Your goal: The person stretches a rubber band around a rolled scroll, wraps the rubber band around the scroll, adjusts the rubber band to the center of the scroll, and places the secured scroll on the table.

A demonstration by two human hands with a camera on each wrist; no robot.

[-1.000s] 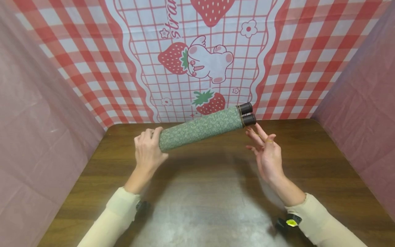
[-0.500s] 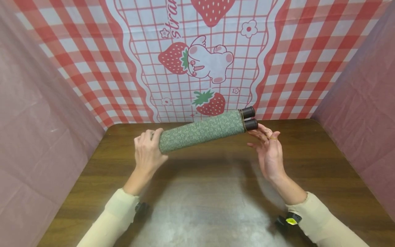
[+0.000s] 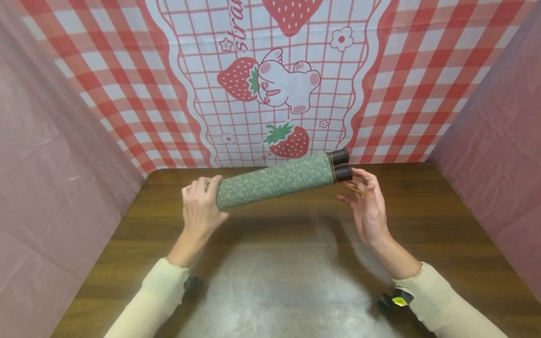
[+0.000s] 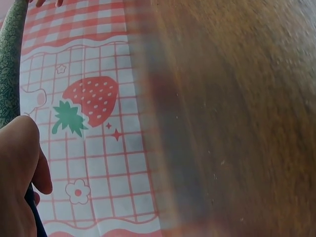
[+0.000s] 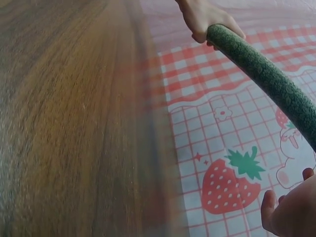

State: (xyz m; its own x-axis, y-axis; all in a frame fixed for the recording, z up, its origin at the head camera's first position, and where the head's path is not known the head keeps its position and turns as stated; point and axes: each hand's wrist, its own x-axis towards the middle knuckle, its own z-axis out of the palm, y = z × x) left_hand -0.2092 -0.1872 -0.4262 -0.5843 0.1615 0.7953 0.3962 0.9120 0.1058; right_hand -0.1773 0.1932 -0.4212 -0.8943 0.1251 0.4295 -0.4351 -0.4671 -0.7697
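A green patterned scroll (image 3: 274,182), rolled on two dark rods, is held above the table and slopes up to the right. Its left end is gripped by my left hand (image 3: 200,204), thumb below and fingers over the top. Two dark rod ends (image 3: 343,173) stick out on the right. A thin tan rubber band (image 3: 331,169) goes round the scroll close to them. From there it stretches to my right hand (image 3: 369,211), palm up, where it catches on the thumb and fingers. In the right wrist view the scroll (image 5: 269,76) runs diagonally, with the right hand's fingertips (image 5: 268,210) below it.
Under both hands lies a brown wood-grain table (image 3: 270,281). A red-and-white strawberry cloth (image 3: 287,94) hangs behind its far edge. Pink curtains (image 3: 498,117) close off both sides.
The scroll's right end has dropped slightly. My right hand's fingers have moved in by the rod ends and bent more, the rubber band still stretched to them. My left hand keeps its grip.
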